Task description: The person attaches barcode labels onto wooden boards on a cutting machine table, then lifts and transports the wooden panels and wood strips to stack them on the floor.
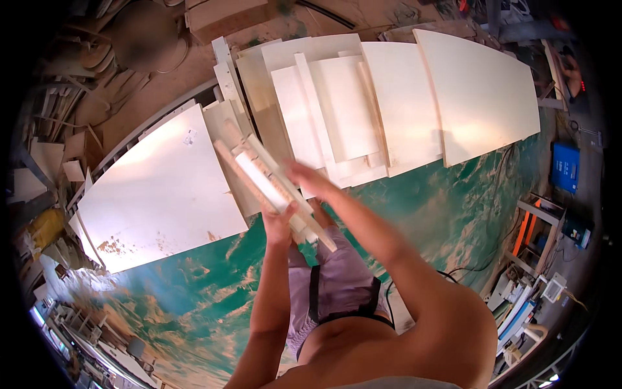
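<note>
My left hand (278, 223) is closed around the lower part of a bundle of wooden strips (259, 178), pale and white-faced, held at a slant in front of my body. The strips lie lengthwise against each other, and a few ends stick out unevenly at top and bottom. Close to the bundle's right side is my right hand (311, 181), smeared by motion. Whether its fingers touch the strips cannot be made out. Below and behind the bundle, large white panels (162, 188) lie side by side.
More white boards (402, 110) are stacked to the right, some overlapping. A green floor (402, 207) streaked with sawdust runs under my legs. Wood offcuts (116, 97) pile up at the far left. A blue box (565, 167) and a metal-framed stand (538, 227) are at the right.
</note>
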Demonstrator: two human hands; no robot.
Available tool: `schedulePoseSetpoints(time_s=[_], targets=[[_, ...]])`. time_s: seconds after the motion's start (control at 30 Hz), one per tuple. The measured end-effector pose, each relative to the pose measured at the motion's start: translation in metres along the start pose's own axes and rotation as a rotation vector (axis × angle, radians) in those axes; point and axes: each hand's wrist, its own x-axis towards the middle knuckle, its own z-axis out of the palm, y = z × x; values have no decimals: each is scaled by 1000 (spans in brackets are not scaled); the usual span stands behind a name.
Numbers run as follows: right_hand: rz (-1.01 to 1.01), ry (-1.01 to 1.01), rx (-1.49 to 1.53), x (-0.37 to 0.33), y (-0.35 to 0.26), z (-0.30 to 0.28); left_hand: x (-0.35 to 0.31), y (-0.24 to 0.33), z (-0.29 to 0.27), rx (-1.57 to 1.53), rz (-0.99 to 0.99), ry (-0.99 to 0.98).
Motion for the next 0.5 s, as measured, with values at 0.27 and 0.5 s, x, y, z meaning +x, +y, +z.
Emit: schedulePoseSetpoints(time_s=[0.27,0.5], targets=[[-115,259,60,-41,-61,-8,30,-14,54,-46,-62,3],[-185,472,-130,-18,-55,-37,60,-22,69,-23,-24,3]])
